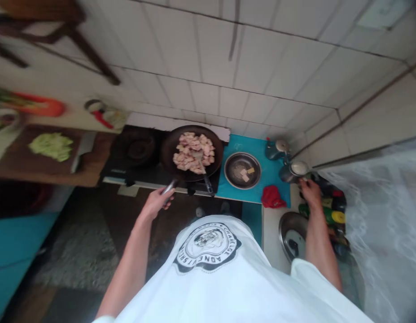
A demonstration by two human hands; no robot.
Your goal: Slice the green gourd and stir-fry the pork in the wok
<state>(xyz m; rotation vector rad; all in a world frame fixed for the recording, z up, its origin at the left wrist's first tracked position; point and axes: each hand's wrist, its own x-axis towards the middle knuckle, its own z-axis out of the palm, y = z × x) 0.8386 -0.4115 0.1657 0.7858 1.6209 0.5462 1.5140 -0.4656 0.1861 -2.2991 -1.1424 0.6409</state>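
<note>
Pan (192,154) of meat gripped by left hand (158,201); right hand (310,192) pinching pot lid (299,168) at three o'clock. Could tip, held one-handed.

1. Wooden cutting board (32,166), left of the stove (133,154), carrying chopped cabbage (52,146) and a cleaver (81,150).
2. Steel bowl (242,170) right of the stove.
3. Red cloth (271,197) farther right.
</note>
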